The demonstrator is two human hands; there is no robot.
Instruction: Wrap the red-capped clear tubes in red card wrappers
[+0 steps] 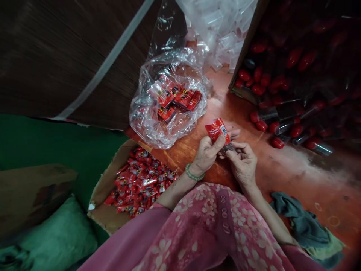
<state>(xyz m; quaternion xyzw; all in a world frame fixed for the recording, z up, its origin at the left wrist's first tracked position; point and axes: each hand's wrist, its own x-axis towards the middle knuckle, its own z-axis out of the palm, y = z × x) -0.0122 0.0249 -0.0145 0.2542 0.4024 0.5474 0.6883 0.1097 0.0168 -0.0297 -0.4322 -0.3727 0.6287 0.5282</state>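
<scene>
The work looks partway through, with the clear plastic bag (173,131) as landmark. Nearer the person and to the left of the bag, a cardboard box (103,188) holds a large heap of small red pieces (143,184), which seem to be the handled ones. Inside the bag lie several flatter red packs (183,98), which seem to be what is left; whether the box's pieces come from them, I cannot tell. One red packet (216,129) is in hand, its own stage unclear

That packet is just to the right of the bag and nearer the person, raised over the tabletop (279,165). It lies between the two hands, touching both. The left hand (204,155) grasps it, thumb pressed on its printed face; the right hand (244,163) pinches its dark lower end with the fingertips. Neither hand is released. Well to the right of the bag lie red-ended clear tubes (278,142)
</scene>
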